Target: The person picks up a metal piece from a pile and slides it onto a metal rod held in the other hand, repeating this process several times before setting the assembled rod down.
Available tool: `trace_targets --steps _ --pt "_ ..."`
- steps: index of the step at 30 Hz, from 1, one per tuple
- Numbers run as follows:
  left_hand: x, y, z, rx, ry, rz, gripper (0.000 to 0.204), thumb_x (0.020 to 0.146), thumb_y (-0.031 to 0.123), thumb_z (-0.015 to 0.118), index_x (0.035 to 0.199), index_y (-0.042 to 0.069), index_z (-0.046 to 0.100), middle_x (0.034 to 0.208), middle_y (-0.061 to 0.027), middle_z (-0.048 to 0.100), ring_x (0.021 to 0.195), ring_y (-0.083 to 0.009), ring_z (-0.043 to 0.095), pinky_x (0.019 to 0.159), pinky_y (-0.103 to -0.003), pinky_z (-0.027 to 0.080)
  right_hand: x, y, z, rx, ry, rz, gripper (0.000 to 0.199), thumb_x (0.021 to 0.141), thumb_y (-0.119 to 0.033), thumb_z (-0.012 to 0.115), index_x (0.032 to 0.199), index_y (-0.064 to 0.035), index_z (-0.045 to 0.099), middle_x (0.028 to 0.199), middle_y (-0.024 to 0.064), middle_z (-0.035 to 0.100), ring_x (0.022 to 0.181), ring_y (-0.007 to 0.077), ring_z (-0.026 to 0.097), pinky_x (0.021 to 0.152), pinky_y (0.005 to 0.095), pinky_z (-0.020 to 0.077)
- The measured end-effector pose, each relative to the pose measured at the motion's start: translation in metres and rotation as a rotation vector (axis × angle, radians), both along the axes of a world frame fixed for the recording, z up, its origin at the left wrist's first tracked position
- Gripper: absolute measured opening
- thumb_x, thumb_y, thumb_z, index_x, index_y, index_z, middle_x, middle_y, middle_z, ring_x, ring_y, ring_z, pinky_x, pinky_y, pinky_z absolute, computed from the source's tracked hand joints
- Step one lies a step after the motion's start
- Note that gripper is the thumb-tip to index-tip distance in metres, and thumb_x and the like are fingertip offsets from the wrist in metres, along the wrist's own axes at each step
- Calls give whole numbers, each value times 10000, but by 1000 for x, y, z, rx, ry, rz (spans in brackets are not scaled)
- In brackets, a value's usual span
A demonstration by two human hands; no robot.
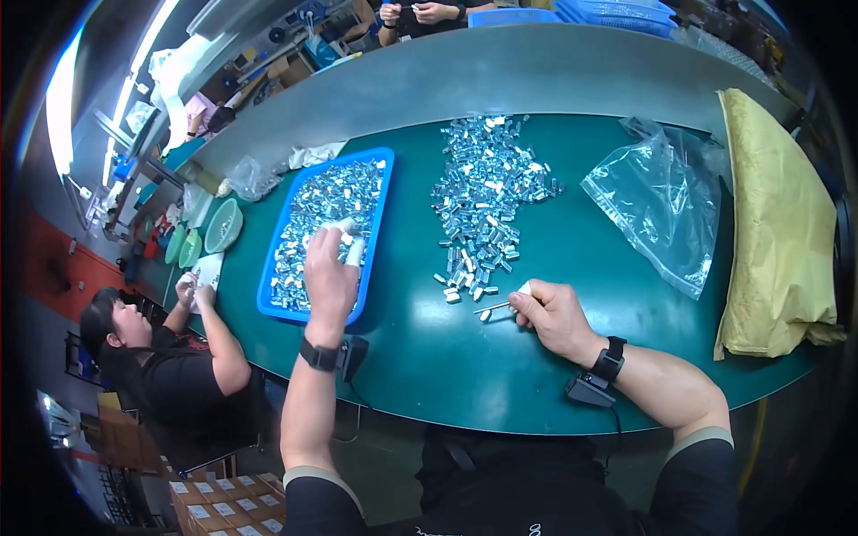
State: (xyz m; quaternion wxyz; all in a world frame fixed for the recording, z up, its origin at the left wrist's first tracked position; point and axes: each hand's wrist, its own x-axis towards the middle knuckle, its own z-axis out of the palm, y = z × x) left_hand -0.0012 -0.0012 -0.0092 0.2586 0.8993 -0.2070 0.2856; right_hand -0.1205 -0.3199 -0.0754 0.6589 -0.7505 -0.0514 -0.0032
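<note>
My left hand (331, 277) is over a blue plastic tray (265, 288) filled with small shiny metal pieces (335, 192). White covers sit on its fingertips, and the thumb and forefinger are apart with nothing visible between them. My right hand (556, 319) is closed round a thin metal rod (493, 308) that points left, low over the green table. Beside the rod's tip lies a single metal piece (485, 315). Just beyond, a loose heap of the same small metal pieces (487, 196) spreads from the back of the table toward me.
A clear plastic bag (661, 205) lies right of the heap, beside a large yellow padded bag (773, 241). A grey partition (536, 71) bounds the green table (429, 375) at the back. At left sits a co-worker (170, 357) near light green bowls (223, 226).
</note>
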Motion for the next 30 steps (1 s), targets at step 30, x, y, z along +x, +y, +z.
trace_targets --steps 30 --pt "-69 -98 -53 -746 897 -437 225 938 -1 722 1141 32 632 1020 -79 730 912 -147 703 807 -270 572 2 2 -5 38 -95 -34 412 1066 -346 613 811 -23 616 690 90 677 609 207 614 596 380 464"
